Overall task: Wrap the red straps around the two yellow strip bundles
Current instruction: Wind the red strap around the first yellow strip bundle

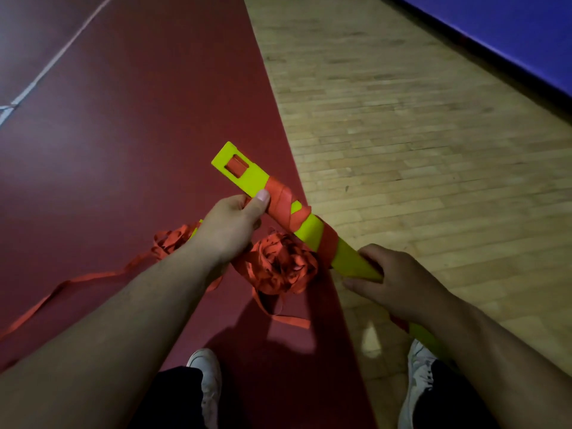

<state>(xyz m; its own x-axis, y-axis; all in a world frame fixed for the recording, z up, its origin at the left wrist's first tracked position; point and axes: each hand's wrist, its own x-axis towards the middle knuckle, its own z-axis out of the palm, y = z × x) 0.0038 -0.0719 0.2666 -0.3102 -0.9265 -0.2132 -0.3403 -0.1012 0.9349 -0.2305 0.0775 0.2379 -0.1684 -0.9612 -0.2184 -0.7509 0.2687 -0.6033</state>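
Bundle of yellow strips (251, 177), partly wound with red strap (281, 198), slants above the right edge of the red mat (130, 119). Left hand (229, 226) pinches its wrapped far part; right hand (394, 283) grips the near part. Loose strap heap (278, 269) lies below, wooden floor (402, 134) to the right.

Left hand (230, 227), right hand (399, 283) gripping yellow bundle (250, 176)

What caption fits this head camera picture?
Left hand pins the red strap on a yellow strip bundle gripped by the right hand.
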